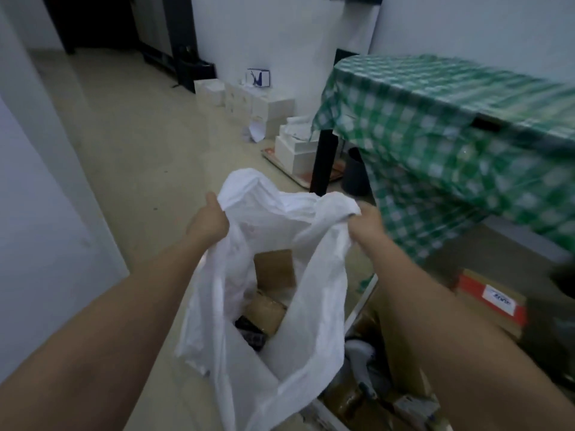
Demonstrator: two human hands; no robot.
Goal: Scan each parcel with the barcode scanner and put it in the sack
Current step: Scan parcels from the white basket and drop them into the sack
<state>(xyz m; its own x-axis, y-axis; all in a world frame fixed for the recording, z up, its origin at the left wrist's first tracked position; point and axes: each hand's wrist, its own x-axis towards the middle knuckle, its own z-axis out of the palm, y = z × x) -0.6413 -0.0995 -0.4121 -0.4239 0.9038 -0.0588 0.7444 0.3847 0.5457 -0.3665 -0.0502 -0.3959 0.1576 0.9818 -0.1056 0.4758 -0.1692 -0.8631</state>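
Left hand (209, 223): arm extended forward, fingers curled, gripping the sack (280, 275) rim at its left side. Right hand (367, 227): arm extended, fingers clenched on the right rim.

Box label (497, 301) seemingly blurred, unreadable

Green-checked tablecloth (435, 126) on table at right; white boxes (249, 101) by wall.
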